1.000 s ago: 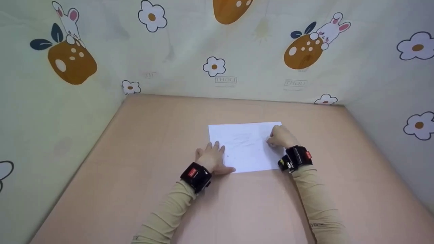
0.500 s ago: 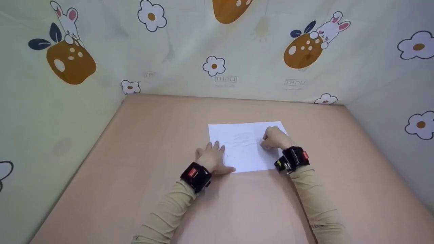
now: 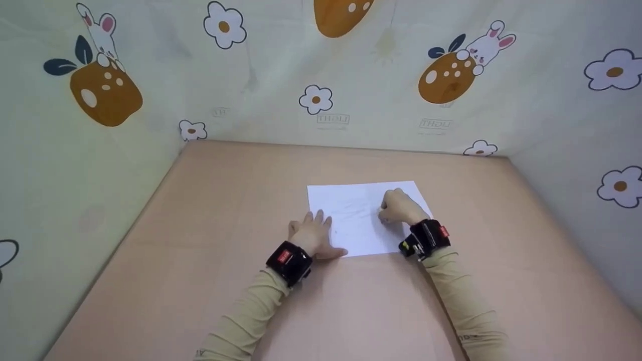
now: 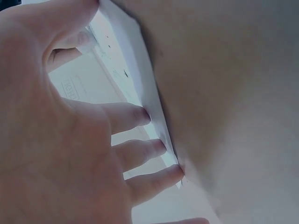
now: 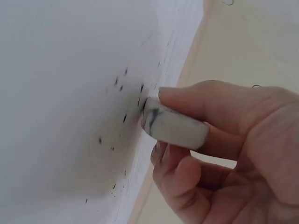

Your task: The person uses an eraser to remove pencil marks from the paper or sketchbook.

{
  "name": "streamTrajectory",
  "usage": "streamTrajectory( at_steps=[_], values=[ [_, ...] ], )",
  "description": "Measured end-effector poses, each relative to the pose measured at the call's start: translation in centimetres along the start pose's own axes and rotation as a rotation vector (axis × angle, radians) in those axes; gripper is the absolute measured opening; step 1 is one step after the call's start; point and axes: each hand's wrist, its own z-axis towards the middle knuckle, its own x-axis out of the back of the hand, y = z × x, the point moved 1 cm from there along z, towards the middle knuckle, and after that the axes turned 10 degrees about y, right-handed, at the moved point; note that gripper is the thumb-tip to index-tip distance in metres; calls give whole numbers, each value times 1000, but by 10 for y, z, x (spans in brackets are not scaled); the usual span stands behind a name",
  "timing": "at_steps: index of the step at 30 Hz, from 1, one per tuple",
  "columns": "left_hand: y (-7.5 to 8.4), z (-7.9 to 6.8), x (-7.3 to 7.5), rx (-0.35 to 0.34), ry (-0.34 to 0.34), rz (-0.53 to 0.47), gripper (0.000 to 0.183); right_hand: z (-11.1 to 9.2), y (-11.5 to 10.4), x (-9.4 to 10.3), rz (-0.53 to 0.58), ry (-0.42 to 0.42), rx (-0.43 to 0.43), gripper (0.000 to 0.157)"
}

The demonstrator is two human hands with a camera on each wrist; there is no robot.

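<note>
A white sheet of paper [image 3: 358, 238] lies on the tabletop with faint grey smudges across its middle. My left hand [image 3: 311, 235] is spread flat over its left edge, fingertips and thumb pressing on it. In the right wrist view, my right hand [image 5: 210, 135] pinches a whitish eraser [image 5: 175, 128] between thumb and fingers. Dark smears mark the eraser's end, which is right at the paper's surface. Small dark crumbs [image 5: 124, 118] are scattered on the sheet beside it. From the head view, the right hand's curled fingers mostly hide the eraser.
The brown tabletop [image 3: 225, 200] stretches out around the sheet. Pale cloth walls [image 3: 271, 65] printed with flowers, rabbits and brown fruit enclose it at the back and both sides. Black camera bands [image 3: 289, 263] sit on both wrists.
My right hand has moved left across the paper with the eraser, from near the right edge toward the middle. The left hand has stayed in place on the sheet.
</note>
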Motion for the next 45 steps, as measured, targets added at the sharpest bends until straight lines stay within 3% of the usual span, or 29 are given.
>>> streamTrajectory(
  at_steps=[3,9,11,14,16,18,22,24,27,29,32,35,40,43,45],
  values=[
    [1,1,1,-5,4,0,95,0,8,4,5,27,-50,12],
    [2,1,1,-2,0,-9,95,-2,40,14,-57,165,-161,25],
    [1,1,0,1,-2,-12,95,-2,42,14,-103,191,-156,21],
    [-1,1,-1,4,4,-18,96,0,34,11,-82,135,-93,10],
    [-1,0,-1,5,10,-27,96,1,29,10,-49,80,-41,16],
    [-1,0,-1,2,16,-32,95,2,28,10,2,41,-48,19],
    [0,0,0,-9,6,-18,95,2,39,13,-10,99,-132,10],
    [0,0,1,-11,-3,-6,95,2,45,14,-37,153,-178,14],
    [0,0,1,-6,-1,0,95,3,48,15,-81,199,-177,14],
    [0,0,0,-3,3,-4,95,4,46,14,-82,182,-153,7],
    [-2,0,-1,5,2,-13,95,5,42,13,-47,109,-92,17],
    [-2,0,-1,7,-3,-22,95,6,45,13,19,64,-107,13],
    [0,1,1,-4,2,-10,95,6,55,15,-14,160,-203,23],
    [0,0,0,-6,2,0,95,6,54,14,-80,194,-185,20],
    [-1,0,-1,-4,1,5,96,7,50,13,-79,158,-149,14]
  ],
)
